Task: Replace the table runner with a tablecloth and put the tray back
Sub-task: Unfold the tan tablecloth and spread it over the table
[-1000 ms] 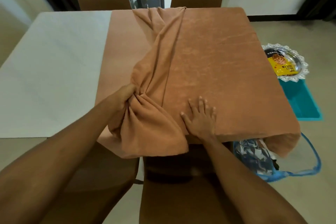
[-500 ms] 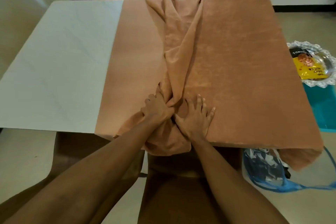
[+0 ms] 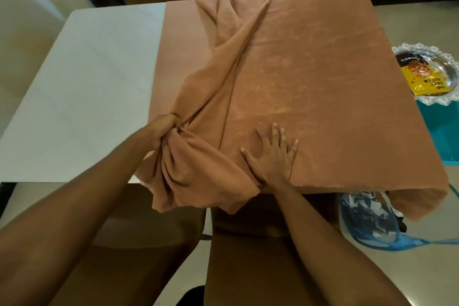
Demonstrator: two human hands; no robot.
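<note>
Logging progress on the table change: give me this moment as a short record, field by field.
tablecloth: brown, spread at right, one fold bunched
left hand: grips the bunched fold
right hand: pressed flat on the tablecloth, fingers spread
table: white top bare at left
tray: off the table, at right, holds yellow packet

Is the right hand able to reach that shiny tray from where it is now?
Probably only by leaning over: the right hand presses flat on the tablecloth, and the tray sits past its right edge. Nothing blocks the way between them.
</note>
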